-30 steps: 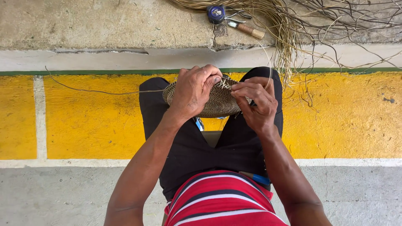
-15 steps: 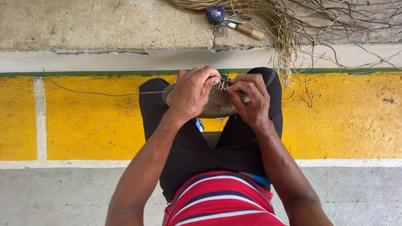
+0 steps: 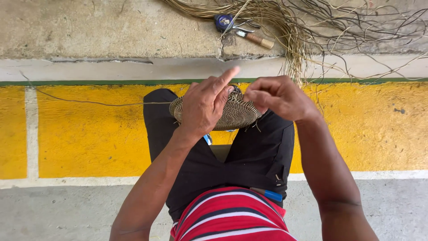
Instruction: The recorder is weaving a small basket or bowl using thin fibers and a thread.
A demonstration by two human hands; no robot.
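A round woven fibre disc (image 3: 236, 114) rests on my knees, over black trousers. My left hand (image 3: 203, 105) grips the disc's left half, with the index finger stretched out above it. My right hand (image 3: 278, 96) hovers at the disc's right rim, fingers pinched together on what looks like a thin strand at the edge. A long thin fibre (image 3: 93, 102) runs left from the disc across the yellow painted floor.
A bundle of dry straw-coloured and dark fibres (image 3: 294, 27) lies on the concrete ledge ahead. A blue tape measure (image 3: 223, 20) and a wooden-handled tool (image 3: 256, 39) lie beside it. A blue object (image 3: 269, 195) sticks from my right pocket.
My right hand has lifted off the disc's rim and drawn up and right with fingers pinched. My left index finger has straightened upward. The disc has stayed on my knees.
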